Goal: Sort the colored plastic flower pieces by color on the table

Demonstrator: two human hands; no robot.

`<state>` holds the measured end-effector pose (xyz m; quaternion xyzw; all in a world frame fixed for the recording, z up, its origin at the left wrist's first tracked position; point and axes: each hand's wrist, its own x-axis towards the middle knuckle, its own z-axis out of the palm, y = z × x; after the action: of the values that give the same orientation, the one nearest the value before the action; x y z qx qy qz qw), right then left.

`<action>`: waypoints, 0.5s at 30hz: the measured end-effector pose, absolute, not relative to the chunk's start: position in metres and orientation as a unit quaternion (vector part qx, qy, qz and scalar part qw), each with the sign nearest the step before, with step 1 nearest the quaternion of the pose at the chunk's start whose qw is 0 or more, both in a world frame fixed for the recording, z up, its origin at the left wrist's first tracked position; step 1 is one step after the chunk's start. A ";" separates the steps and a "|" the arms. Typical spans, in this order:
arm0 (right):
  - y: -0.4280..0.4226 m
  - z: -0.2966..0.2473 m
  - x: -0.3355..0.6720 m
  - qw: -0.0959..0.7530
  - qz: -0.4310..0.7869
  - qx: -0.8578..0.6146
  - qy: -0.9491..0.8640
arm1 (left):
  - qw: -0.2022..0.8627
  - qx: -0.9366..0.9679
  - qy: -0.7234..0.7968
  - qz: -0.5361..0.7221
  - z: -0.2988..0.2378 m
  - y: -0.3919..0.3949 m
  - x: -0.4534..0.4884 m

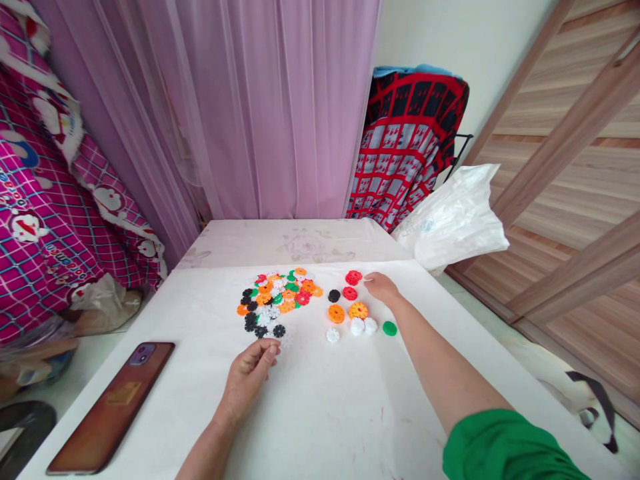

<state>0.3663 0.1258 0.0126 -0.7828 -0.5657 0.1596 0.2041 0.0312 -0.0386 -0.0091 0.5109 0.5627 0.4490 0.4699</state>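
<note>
A pile of small plastic snowflake discs (277,298) in orange, red, green, black and white lies on the white table (320,407). Right of it, sorted discs lie apart: red ones (353,278), a black one (334,295), orange ones (357,310), white ones (363,326) and a green one (389,328). My left hand (250,377) rests near the pile's lower edge, fingers pinched together beside a white disc (286,341). My right hand (381,287) reaches out beside the red discs, fingers curled; whether it holds a disc is hidden.
A phone in a brown case (113,403) lies at the table's left front. A white plastic bag (453,220) sits at the far right edge. Pink curtains and a red-black checked cloth (407,147) stand behind the table.
</note>
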 end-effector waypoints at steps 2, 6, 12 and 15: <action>0.132 0.013 0.366 0.183 0.149 -0.785 -0.573 | 0.471 0.510 0.565 0.447 -0.008 -0.039 0.031; 0.139 0.014 0.358 0.143 0.148 -0.777 -0.595 | 0.472 0.505 0.569 0.446 -0.005 -0.040 0.032; 0.137 0.018 0.350 0.116 0.141 -0.778 -0.601 | 0.471 0.510 0.567 0.443 -0.009 -0.039 0.031; 0.131 0.026 0.355 0.125 0.140 -0.783 -0.593 | 0.471 0.509 0.562 0.450 -0.011 -0.039 0.031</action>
<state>0.3550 0.1315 0.0259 -0.7832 -0.5928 0.1397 0.1251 0.0307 -0.0385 -0.0111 0.5093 0.5621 0.4502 0.4710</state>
